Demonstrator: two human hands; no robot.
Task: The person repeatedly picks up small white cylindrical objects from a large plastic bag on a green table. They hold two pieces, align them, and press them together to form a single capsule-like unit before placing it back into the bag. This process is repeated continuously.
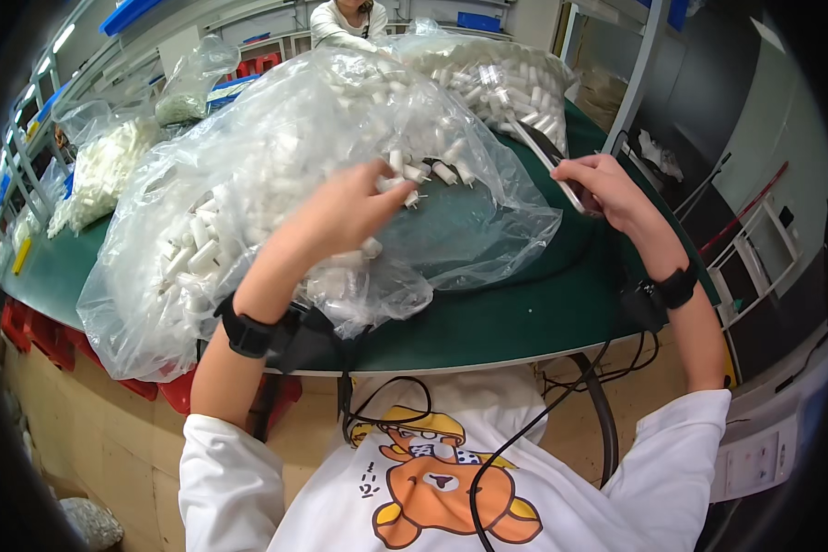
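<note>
A: The left hand pinches small white plastic cylinders at the clear bag's mouth; that crinkly film could snag and spill them.

B: At three o'clock, the right hand is closed around a thin metal-tipped tool above the green tabletop; its cord might tangle.
</note>
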